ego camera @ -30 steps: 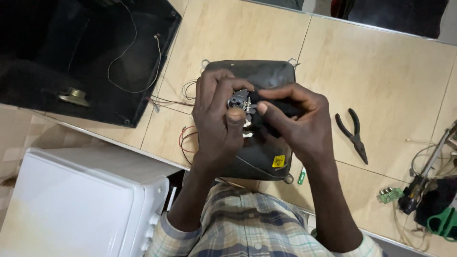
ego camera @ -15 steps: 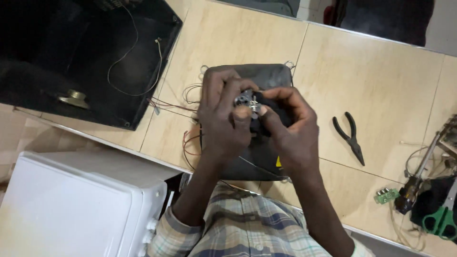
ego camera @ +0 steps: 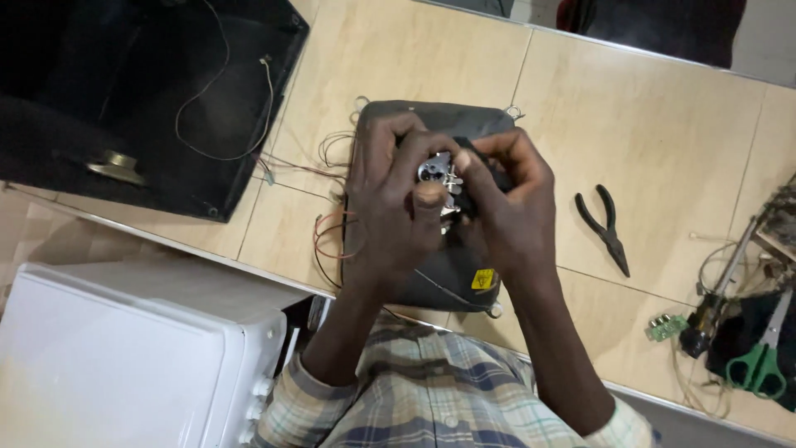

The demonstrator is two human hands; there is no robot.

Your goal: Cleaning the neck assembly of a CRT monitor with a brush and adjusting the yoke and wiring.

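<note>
A dark picture tube (ego camera: pixel 431 120) lies face down on the tan tiled table (ego camera: pixel 663 133), with a yellow warning sticker (ego camera: pixel 482 279) near its front edge. My left hand (ego camera: pixel 390 207) grips the small metal fitting (ego camera: pixel 437 172) at the tube's neck, thumb pressed over it. My right hand (ego camera: pixel 510 207) pinches the same fitting from the right side with thumb and fingers. Thin red and black wires (ego camera: pixel 327 241) trail out from the tube's left side.
A black plastic casing (ego camera: pixel 124 99) with loose wires and a brass part (ego camera: pixel 112 166) sits at upper left. Black pliers (ego camera: pixel 604 228) lie to the right. A soldering iron, small green board (ego camera: pixel 663 326) and green-handled scissors (ego camera: pixel 759 365) crowd the right edge. A white box (ego camera: pixel 124 365) stands lower left.
Both hands stay on the neck fitting and have closed in tighter around it; the right hand's fingers have shifted up and left over it. The view has drifted slightly.
</note>
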